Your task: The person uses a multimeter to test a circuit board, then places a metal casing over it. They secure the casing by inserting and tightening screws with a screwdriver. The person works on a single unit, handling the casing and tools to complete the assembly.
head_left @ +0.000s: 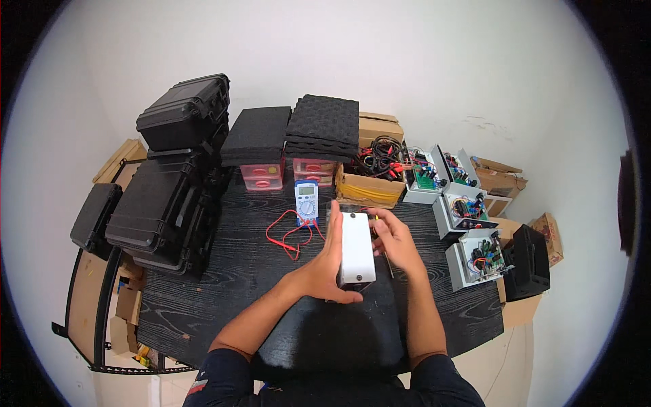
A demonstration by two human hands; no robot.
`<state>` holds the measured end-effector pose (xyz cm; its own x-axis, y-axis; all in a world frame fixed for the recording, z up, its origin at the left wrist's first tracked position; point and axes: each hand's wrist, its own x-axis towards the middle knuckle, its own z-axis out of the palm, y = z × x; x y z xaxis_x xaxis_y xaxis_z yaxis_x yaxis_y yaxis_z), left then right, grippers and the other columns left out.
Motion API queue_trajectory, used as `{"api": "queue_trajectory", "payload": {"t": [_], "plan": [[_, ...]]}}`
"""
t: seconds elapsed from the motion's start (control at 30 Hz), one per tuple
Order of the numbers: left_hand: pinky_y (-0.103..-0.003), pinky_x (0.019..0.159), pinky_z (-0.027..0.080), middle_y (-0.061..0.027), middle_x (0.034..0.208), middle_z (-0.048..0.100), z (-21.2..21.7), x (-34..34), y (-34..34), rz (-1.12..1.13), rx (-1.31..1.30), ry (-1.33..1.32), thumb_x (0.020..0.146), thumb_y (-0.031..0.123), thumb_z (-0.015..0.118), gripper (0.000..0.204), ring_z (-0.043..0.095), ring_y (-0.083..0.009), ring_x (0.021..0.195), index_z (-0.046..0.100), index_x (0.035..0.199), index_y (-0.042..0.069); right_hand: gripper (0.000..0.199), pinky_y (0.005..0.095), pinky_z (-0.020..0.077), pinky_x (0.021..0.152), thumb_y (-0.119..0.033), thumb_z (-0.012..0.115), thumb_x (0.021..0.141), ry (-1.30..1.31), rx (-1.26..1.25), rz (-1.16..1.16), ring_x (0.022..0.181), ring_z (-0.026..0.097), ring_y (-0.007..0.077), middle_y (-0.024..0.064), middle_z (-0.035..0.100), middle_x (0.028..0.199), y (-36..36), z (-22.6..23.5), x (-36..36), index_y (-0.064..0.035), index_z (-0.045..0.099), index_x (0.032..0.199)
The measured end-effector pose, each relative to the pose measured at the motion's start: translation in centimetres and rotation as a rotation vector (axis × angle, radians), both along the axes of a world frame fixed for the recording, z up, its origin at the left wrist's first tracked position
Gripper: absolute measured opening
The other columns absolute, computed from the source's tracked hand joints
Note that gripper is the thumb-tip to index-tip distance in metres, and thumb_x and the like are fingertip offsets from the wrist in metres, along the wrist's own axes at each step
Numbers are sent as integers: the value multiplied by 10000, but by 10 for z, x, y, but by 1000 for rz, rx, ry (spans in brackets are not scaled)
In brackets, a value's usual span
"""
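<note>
Left hand (pixel 323 273) upright on edge, palm along the left side of a white rectangular box with dark screws on its face (pixel 357 247); fingers pressed together pointing away, thumb splayed under its near end, supporting it. Right hand (pixel 399 245) at the box's far right side, fingers bent; can't tell whether they pinch the box or something beside it. Forearms converge from the lower edge. Box is held above the table, centre front.

Counts: one blue-and-white handheld multimeter (pixel 307 203) with red leads, beyond the box; four open white housings with green circuit boards (pixel 463 215), right; two piles of black foam sheets (pixel 323 125) on red-fronted plastic drawers (pixel 262 183); one open cardboard carton of tangled cables (pixel 369 190); at least four black hard plastic cases (pixel 159 203), left.

Surface: black wood-grain table (pixel 237 285). Room: plain white walls (pixel 407 54), pale floor (pixel 519 353).
</note>
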<state>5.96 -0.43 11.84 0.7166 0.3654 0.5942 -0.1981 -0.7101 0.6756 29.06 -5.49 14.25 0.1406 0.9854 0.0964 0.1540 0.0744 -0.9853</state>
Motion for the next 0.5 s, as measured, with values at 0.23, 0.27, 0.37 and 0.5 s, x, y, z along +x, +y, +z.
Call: {"api": "queue_trajectory", "payload": {"t": [0.23, 0.27, 0.37, 0.5], "plan": [[-591, 1318, 144, -422, 1716, -17, -16, 1, 7, 143, 145, 475, 601, 525, 997, 1660, 19, -561, 1620, -127, 1672, -64, 470, 217, 486, 778, -336, 573, 1145, -156, 124, -19, 886, 583, 54, 0, 695, 1098, -11, -1, 16, -24, 565, 1497], [-575, 1315, 181, -424, 1709, 36, -17, 4, 7, 126, 117, 406, 600, 513, 996, 1634, 79, -563, 1614, -88, 1682, -59, 462, 222, 488, 771, -328, 571, 1146, -158, 119, -22, 877, 582, 55, -5, 694, 1078, -12, -2, 18, -21, 572, 1492], [-513, 1298, 270, -399, 1684, 175, -7, 5, 1, 164, 116, 386, 586, 479, 1001, 1564, 254, -542, 1568, 39, 1687, -73, 403, 274, 519, 755, -326, 608, 1129, -166, 124, -49, 837, 602, 80, 25, 719, 958, -9, -8, 25, 4, 662, 1354], [-515, 1246, 355, -371, 1620, 331, 13, -4, -11, 212, 238, 505, 537, 447, 1003, 1523, 416, -527, 1474, 142, 1696, -40, 455, 334, 525, 710, -394, 590, 1125, -367, -76, -9, 760, 614, 116, 82, 709, 784, -12, -2, 41, 30, 748, 1081]]}}
